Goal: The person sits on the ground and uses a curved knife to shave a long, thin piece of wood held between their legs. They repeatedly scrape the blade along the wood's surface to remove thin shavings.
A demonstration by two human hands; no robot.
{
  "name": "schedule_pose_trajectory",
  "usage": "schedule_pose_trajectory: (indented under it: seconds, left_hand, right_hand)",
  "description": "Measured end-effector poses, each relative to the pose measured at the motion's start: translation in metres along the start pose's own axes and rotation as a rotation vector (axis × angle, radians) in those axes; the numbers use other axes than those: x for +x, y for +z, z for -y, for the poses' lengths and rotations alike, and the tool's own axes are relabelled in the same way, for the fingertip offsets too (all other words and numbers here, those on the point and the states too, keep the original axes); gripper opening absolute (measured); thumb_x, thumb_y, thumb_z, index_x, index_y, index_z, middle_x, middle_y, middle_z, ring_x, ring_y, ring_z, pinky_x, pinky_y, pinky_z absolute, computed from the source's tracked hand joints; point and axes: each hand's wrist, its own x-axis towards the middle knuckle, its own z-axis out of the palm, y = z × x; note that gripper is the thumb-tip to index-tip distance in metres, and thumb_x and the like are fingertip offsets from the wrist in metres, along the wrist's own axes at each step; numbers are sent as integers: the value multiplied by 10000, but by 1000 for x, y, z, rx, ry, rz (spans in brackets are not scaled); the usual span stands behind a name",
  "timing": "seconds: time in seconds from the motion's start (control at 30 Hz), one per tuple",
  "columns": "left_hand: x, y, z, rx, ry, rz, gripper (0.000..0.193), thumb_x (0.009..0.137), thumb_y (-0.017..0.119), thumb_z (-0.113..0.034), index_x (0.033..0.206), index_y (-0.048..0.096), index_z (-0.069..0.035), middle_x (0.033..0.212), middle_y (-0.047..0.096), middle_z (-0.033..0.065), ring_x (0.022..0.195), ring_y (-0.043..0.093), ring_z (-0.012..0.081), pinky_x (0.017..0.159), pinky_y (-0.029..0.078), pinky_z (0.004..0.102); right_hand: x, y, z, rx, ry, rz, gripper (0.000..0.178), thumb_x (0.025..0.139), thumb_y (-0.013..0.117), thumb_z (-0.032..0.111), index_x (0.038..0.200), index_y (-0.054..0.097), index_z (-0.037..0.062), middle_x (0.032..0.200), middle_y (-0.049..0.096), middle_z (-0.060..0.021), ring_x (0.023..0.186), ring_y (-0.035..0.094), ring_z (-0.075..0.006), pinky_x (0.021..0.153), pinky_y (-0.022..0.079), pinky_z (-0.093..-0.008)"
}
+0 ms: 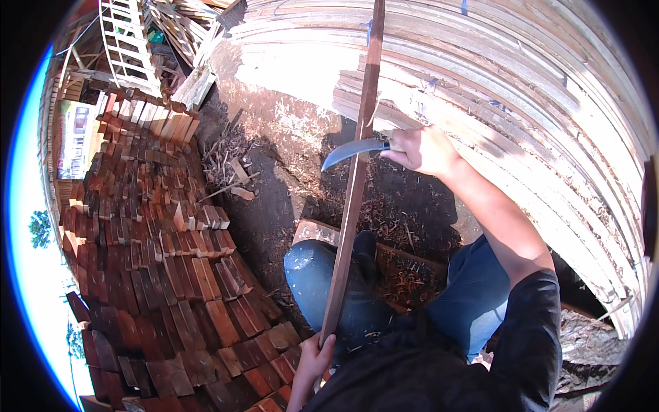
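A long, narrow wooden strip (pixel 348 230) runs from near my waist up past the top of the view, resting across my bent leg. Near its lower end my left hand (pixel 316 357) is wrapped round it. My right hand (pixel 419 150) is stretched out ahead, its fingers closed on the handle of a knife (pixel 353 150) with a broad, curved blade. The blade lies crosswise over the strip, its tip pointing left. Whether the edge bites into the wood cannot be made out. My right fingers hide most of the handle.
Stacked reddish-brown wooden blocks (pixel 158 275) fill the left side. Long pale boards (pixel 549 137) are piled ahead and to the right. Wood shavings (pixel 405 275) litter the ground by my legs. A wooden ladder (pixel 128 44) leans at the far left, near scrap sticks (pixel 237 161).
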Motion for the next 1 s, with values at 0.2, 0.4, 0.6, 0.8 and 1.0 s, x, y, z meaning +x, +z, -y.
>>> schedule_pose_trajectory:
  seconds: [0.2,0.4,0.6,0.8,1.0]
  left_hand:
    - [1,13,-9,70,72,-14,369,939,533,-326,740,519,-16,563,449,-34,534,403,47,479,346,260]
    - [-10,7,18,-74,-75,87,381,938,537,-324,692,509,-34,558,455,-41,525,409,59,477,352,266]
    - [-15,20,11,3,50,36,380,937,542,-325,683,500,-47,557,471,-35,501,415,57,458,347,254]
    - [-10,22,12,-109,-61,98,370,936,547,-315,700,517,-32,556,472,-32,494,418,59,455,347,254]
    - [-4,23,16,-77,2,37,376,926,558,-298,687,543,-7,520,473,-10,464,421,76,438,349,284]
  right_hand:
    - [19,3,-37,-177,466,-1,494,920,417,536,869,628,93,652,657,-113,596,659,-279,537,530,-396]
    - [17,3,-16,-92,260,77,494,917,434,517,971,625,64,672,658,-140,659,670,-289,620,537,-413]
    - [-4,-17,-73,-143,523,43,503,923,429,499,935,619,34,758,649,-227,762,652,-401,707,523,-482]
    - [5,-34,-47,-52,612,113,539,900,448,539,944,631,33,828,648,-243,824,650,-388,743,514,-474]
    - [7,-42,-39,97,576,161,490,877,532,475,999,589,3,831,649,-188,864,642,-338,779,479,-437]
